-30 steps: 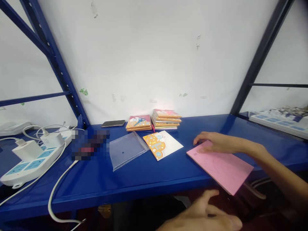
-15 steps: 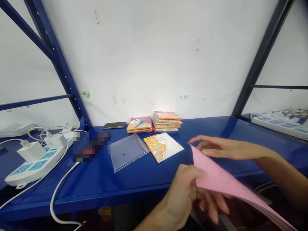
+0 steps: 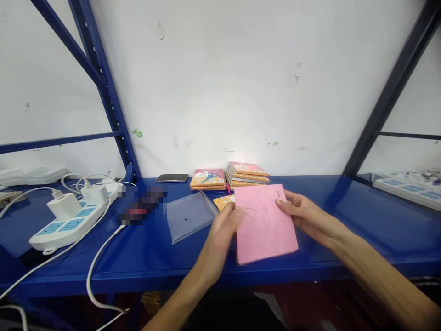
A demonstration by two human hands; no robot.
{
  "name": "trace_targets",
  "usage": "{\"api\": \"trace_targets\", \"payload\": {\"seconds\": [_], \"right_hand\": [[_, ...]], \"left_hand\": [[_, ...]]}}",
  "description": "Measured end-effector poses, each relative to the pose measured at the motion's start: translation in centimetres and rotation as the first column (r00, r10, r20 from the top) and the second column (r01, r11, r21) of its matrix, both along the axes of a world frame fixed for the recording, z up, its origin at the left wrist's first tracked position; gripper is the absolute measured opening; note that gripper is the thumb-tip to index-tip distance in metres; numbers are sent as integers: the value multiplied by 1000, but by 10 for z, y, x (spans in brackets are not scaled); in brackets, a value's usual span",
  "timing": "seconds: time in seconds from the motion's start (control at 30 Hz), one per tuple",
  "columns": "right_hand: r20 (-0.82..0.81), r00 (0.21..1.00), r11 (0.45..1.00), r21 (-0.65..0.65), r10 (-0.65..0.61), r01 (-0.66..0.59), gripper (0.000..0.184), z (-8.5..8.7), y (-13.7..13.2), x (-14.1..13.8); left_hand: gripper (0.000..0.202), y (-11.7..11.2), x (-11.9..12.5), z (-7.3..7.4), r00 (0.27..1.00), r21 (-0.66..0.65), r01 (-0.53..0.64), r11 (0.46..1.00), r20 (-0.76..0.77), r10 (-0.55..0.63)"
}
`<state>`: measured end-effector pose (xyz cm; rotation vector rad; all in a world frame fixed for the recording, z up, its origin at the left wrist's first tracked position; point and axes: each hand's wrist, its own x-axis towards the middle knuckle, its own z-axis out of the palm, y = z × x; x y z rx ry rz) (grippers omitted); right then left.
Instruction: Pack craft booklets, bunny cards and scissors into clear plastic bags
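Observation:
A pink booklet [image 3: 265, 224] with thin dark line drawings on its cover is held above the blue steel shelf [image 3: 262, 276]. My left hand [image 3: 222, 236] grips its left edge, and my right hand [image 3: 303, 216] has its fingers on the right edge. The booklet's top corner hides most of an orange illustrated booklet [image 3: 223, 202]. A clear plastic case [image 3: 189, 216] lies just left of my left hand, not touched.
Behind stand a stack of orange-edged books [image 3: 247, 175], a pink and orange book [image 3: 208, 179] and a smartphone [image 3: 172, 178]. Further left are a pixelated patch [image 3: 141, 204] and a white power strip [image 3: 74, 220] with chargers and cables. Metal shelf uprights rise on both sides.
The pink booklet has swung from tilted to facing me and moved left over the shelf. My right hand now holds its right edge. The view has shifted slightly.

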<state>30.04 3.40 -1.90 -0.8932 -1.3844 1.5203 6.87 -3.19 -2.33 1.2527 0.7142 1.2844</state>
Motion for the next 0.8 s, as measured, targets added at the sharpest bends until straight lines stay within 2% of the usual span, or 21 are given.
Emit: {"api": "trace_targets", "payload": {"seconds": [0.13, 0.2, 0.3, 0.47, 0.8], "right_hand": [[-57, 976, 961, 170, -212, 219, 54, -2, -17, -13], [-74, 960, 932, 230, -271, 281, 49, -5, -24, -19], [-105, 948, 920, 231, -300, 317, 47, -11, -31, -24], [-117, 942, 920, 207, -316, 334, 55, -18, -38, -28], [-165, 904, 887, 188, -394, 421, 52, -25, -36, -36]], "left_hand": [[43, 3, 13, -19, 951, 156, -241, 958, -157, 265], [42, 3, 18, -26, 925, 184, -296, 937, -189, 330], [45, 0, 23, -30, 919, 179, -304, 936, -205, 337], [56, -6, 29, -34, 877, 203, -333, 921, -291, 382], [53, 0, 27, -39, 866, 201, -319, 926, -335, 372]]}}
